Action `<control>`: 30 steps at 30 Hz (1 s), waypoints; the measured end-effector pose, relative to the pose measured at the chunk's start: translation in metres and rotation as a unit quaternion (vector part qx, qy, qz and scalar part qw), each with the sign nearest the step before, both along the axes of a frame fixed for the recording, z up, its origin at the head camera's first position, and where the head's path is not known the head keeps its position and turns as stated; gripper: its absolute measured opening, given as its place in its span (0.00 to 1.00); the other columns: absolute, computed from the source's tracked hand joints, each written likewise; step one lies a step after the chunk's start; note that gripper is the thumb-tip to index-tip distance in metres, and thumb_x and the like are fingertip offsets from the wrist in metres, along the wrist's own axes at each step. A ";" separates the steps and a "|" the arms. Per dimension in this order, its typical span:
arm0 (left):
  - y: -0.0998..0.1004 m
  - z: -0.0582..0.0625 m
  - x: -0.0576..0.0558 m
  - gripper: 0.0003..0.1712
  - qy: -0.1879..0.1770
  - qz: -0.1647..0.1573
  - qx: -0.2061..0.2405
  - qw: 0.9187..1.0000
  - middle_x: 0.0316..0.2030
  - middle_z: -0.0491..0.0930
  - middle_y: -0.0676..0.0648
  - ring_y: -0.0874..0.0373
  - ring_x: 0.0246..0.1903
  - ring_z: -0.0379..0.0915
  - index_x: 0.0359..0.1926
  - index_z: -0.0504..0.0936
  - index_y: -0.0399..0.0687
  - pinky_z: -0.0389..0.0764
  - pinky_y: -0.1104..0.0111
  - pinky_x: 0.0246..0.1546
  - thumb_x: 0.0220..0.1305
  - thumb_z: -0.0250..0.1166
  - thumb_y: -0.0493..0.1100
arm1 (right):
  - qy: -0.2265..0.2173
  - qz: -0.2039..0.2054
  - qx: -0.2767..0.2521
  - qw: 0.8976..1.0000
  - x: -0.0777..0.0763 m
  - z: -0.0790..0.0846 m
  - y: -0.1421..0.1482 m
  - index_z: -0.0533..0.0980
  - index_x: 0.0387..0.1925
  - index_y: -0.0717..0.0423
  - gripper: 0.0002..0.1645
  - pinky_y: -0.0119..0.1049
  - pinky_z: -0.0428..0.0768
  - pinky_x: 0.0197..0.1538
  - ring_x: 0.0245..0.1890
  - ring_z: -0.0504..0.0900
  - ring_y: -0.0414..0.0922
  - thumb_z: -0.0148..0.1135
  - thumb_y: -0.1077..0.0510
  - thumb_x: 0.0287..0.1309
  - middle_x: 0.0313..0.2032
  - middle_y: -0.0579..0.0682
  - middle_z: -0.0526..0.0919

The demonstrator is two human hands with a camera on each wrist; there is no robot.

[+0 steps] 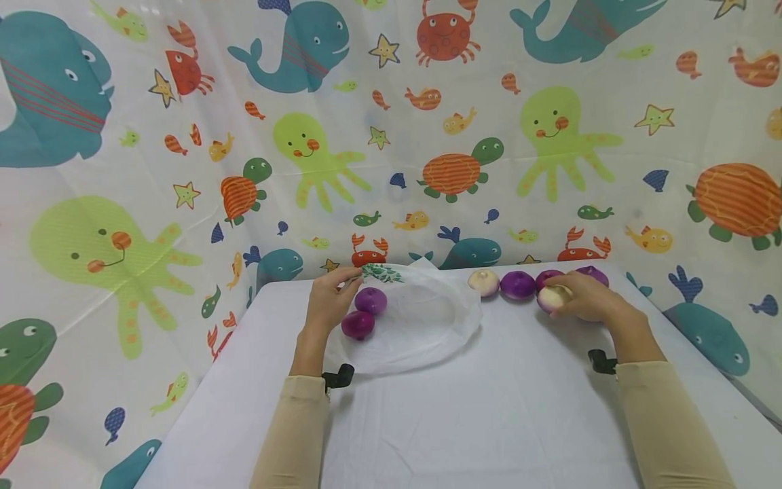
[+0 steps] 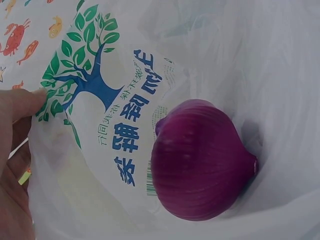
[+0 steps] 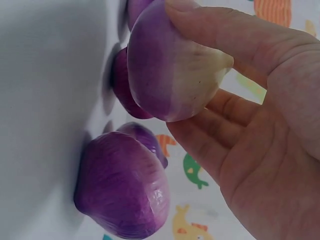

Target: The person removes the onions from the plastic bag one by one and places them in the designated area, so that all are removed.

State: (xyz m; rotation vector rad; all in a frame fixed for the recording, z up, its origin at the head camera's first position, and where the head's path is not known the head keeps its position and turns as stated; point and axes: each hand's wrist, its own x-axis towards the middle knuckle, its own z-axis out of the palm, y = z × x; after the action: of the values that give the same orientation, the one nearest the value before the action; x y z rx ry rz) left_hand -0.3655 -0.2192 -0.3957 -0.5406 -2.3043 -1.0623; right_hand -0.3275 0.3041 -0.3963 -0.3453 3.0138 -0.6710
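Note:
A thin white plastic bag (image 1: 427, 343) lies spread on the table's left half, its printed tree (image 2: 92, 75) showing in the left wrist view. My left hand (image 1: 330, 297) pinches the bag's edge between thumb and fingers. Two purple onions (image 1: 358, 325) (image 1: 370, 301) rest within the bag, beside that hand; the left wrist view shows one onion (image 2: 200, 162) closely. On the right, my right hand (image 1: 589, 299) grips a purple-and-white onion (image 3: 175, 65), thumb on one side and fingers on the other. Another purple onion (image 3: 122, 185) sits just beside this hand.
Along the table's back edge, left of my right hand, stand a pale onion (image 1: 483, 283) and a purple onion (image 1: 517, 286). More purple onions (image 1: 592, 273) sit behind the hand. A curtain (image 1: 391, 204) printed with sea animals hangs behind the white table (image 1: 476, 421).

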 end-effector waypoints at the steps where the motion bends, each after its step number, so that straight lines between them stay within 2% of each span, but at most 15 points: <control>1: 0.000 0.000 0.000 0.13 -0.002 0.001 0.000 1.000 0.52 0.89 0.45 0.50 0.52 0.86 0.54 0.89 0.46 0.89 0.53 0.50 0.70 0.70 0.38 | -0.001 -0.001 0.000 1.000 0.000 0.000 0.000 0.75 0.68 0.58 0.43 0.62 0.77 0.52 0.55 0.75 0.63 0.80 0.50 0.52 0.62 0.70 0.75; 4: 0.000 -0.001 -0.001 0.13 -0.005 0.001 -0.001 1.000 0.52 0.89 0.46 0.50 0.53 0.86 0.54 0.89 0.47 0.89 0.54 0.51 0.70 0.69 0.39 | -0.010 -0.008 0.000 1.000 0.000 0.000 0.000 0.74 0.68 0.58 0.44 0.61 0.76 0.50 0.55 0.75 0.64 0.80 0.49 0.52 0.63 0.71 0.75; 12: -0.001 0.000 0.001 0.13 -0.002 0.000 -0.003 1.000 0.51 0.89 0.46 0.51 0.53 0.86 0.54 0.89 0.47 0.89 0.54 0.51 0.70 0.69 0.39 | -0.034 -0.027 0.003 0.999 0.001 -0.001 0.000 0.72 0.70 0.57 0.46 0.72 0.73 0.51 0.59 0.71 0.67 0.80 0.50 0.52 0.68 0.71 0.70; 18: -0.001 0.002 0.000 0.13 -0.002 -0.001 -0.001 1.000 0.52 0.89 0.46 0.50 0.54 0.86 0.54 0.89 0.46 0.88 0.51 0.51 0.70 0.69 0.39 | -0.023 -0.014 -0.006 1.000 0.000 -0.004 0.000 0.74 0.67 0.61 0.43 0.63 0.76 0.52 0.56 0.73 0.66 0.81 0.55 0.50 0.65 0.74 0.71; 23: -0.001 0.004 0.000 0.13 -0.005 -0.004 0.003 1.000 0.51 0.89 0.45 0.49 0.54 0.86 0.54 0.89 0.46 0.88 0.49 0.52 0.70 0.69 0.38 | -0.037 -0.020 -0.006 0.999 -0.002 -0.006 0.001 0.75 0.67 0.59 0.43 0.56 0.77 0.48 0.52 0.73 0.64 0.82 0.55 0.50 0.62 0.72 0.72; 30: -0.001 0.003 0.001 0.13 -0.002 -0.002 -0.002 1.000 0.51 0.89 0.46 0.51 0.53 0.86 0.54 0.89 0.46 0.89 0.54 0.50 0.70 0.69 0.39 | -0.045 -0.021 0.002 0.999 -0.006 -0.011 0.004 0.75 0.67 0.59 0.44 0.55 0.76 0.47 0.51 0.74 0.63 0.82 0.56 0.47 0.60 0.71 0.71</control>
State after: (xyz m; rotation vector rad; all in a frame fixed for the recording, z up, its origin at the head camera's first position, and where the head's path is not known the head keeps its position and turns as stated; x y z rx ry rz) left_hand -0.3648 -0.2202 -0.3926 -0.5463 -2.3115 -1.0617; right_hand -0.3337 0.3079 -0.4076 -0.2463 2.9446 -0.6634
